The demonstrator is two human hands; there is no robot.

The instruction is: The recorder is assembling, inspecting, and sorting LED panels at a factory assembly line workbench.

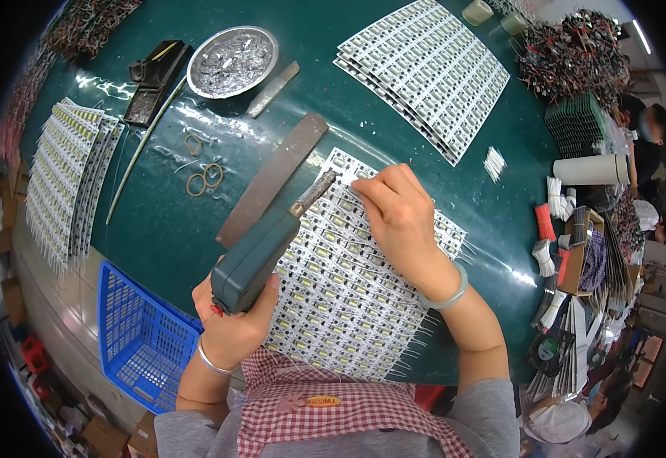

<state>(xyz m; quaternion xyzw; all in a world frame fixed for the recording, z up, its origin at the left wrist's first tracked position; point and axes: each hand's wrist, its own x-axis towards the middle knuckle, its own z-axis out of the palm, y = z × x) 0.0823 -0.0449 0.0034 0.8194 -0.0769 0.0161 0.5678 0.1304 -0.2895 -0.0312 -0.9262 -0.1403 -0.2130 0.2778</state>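
Note:
A sheet of white LED circuit boards (pixel 333 305) lies in front of me, with rows of yellow chips and thin white wires across it. My left hand (pixel 233 324) is wrapped round a dark green soldering gun (pixel 255 259). Its metal tip reaches the sheet's far end. Just right of that tip, my right hand (pixel 401 217) is closed in a pinch low over the sheet. Between its fingertips is what looks like a thin white wire, mostly hidden by the fingers. Beyond the gun lies a flat brown bar (pixel 275 177).
A round metal dish (pixel 233 62) of silvery scraps stands at the far left. More LED sheets (pixel 432 72) are stacked far right, others (pixel 69 179) at left. Short white wires (pixel 494 164) lie at right. A blue basket (pixel 146 336) is beside the table; people sit at right.

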